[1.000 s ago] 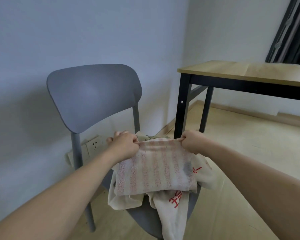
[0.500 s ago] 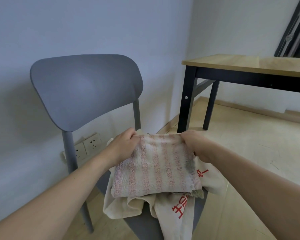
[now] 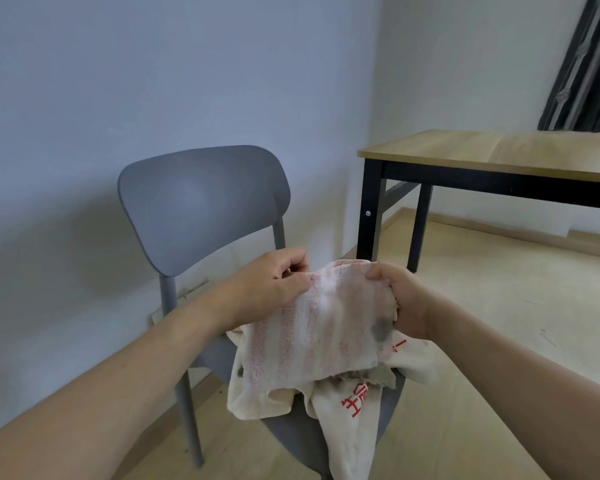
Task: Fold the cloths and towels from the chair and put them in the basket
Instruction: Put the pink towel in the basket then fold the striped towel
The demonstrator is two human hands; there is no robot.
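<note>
Folding is underway: left hand point(image 3: 278, 282) and right hand point(image 3: 400, 299) pinch the striped towel point(image 3: 319, 327) above the chair point(image 3: 201, 206); next, halve it again; no basket visible.

Head view, single camera: worn at head height, facing forward and down.

Wide-angle lens, with both forearms entering from the bottom corners and converging mid-frame. Close range: left hand point(image 3: 274, 282) and right hand point(image 3: 400, 299) sit just below centre, at a pink striped towel point(image 3: 319, 334) over the seat of a grey chair point(image 3: 201, 202), which is seen from the front and slightly above. Middle range: wooden table with black legs point(image 3: 465, 157), upper right. Far range: pale wall point(image 3: 153, 81) across the left and top, dark curtain point(image 3: 589, 64) at the top right corner, light floor point(image 3: 499, 289) on the right. No second view; nothing shared.
</note>
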